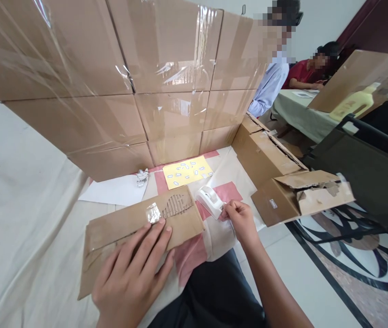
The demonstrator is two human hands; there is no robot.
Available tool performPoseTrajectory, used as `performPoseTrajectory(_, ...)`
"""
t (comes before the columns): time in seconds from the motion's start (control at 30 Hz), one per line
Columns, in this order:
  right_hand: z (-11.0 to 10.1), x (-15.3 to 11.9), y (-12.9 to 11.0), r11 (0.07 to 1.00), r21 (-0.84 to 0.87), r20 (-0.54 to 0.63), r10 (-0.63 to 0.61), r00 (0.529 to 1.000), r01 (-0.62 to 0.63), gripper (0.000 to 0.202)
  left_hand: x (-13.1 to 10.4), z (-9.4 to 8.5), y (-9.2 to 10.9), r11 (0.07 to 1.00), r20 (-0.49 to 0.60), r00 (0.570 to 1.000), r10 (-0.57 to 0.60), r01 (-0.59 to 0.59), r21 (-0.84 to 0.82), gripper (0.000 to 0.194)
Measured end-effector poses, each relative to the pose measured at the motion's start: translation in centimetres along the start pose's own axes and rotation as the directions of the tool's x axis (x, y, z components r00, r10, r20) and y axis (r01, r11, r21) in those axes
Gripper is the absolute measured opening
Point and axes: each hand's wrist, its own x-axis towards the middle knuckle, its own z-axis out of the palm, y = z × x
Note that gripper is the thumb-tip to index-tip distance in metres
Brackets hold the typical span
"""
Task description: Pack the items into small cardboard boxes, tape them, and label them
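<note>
My left hand (139, 269) lies with its fingers spread on a flat piece of brown cardboard (115, 223). Its fingertips touch the lower edge of a small shiny square (153, 212) on the cardboard, beside a torn, ribbed patch (176, 206). At the cut end of a white tape dispenser (210, 201), my right hand (240, 218) is closed in a pinch; what its fingertips hold is too small to make out. Behind the cardboard lies a yellow sheet (187, 172) with several small clip-like shapes. Crumpled foil (142, 177) rests on a white sheet (112, 193).
A tall wall of taped cardboard (176, 114) stands behind the work area. Low cardboard boxes (272, 157) line the right side, with an open-flapped one (276, 202) nearest. Beyond are a dark chair (358, 168), a covered table (296, 107) and two people.
</note>
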Motion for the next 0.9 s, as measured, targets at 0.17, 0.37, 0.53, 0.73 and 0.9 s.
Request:
performPoseTrajectory(0.17, -0.1, -0.1, 1.1, 0.997, 0.047, -0.016, -0.060, 0.998, 0.060, 0.032, 0.1, -0.2, 0.3, 1.000, 0.012, 1.000, -0.026, 0.026, -0.003, 0.041)
performPoseTrajectory(0.37, 0.3, -0.4, 1.8, 0.986, 0.148, -0.048, -0.072, 0.996, 0.078, 0.037, 0.0, -0.3, 0.3, 1.000, 0.007, 1.000, -0.012, 0.012, -0.011, 0.041)
performPoseTrajectory(0.53, 0.6, -0.8, 2.5, 0.973, 0.208, -0.072, -0.086, 0.994, 0.099, 0.038, 0.2, -0.4, 0.4, 0.998, 0.050, 0.997, -0.062, 0.063, -0.013, 0.041)
performPoseTrajectory(0.73, 0.9, -1.2, 3.5, 0.966, 0.214, -0.115, -0.125, 0.985, 0.148, 0.034, 0.3, -0.3, 0.2, 1.000, 0.045, 0.999, -0.014, 0.014, -0.001, 0.044)
performPoseTrajectory(0.9, 1.0, -1.4, 3.0, 0.970, 0.195, -0.101, -0.128, 0.987, 0.146, 0.037, 0.4, -0.4, 0.4, 0.999, 0.072, 0.997, -0.034, 0.034, -0.003, 0.044)
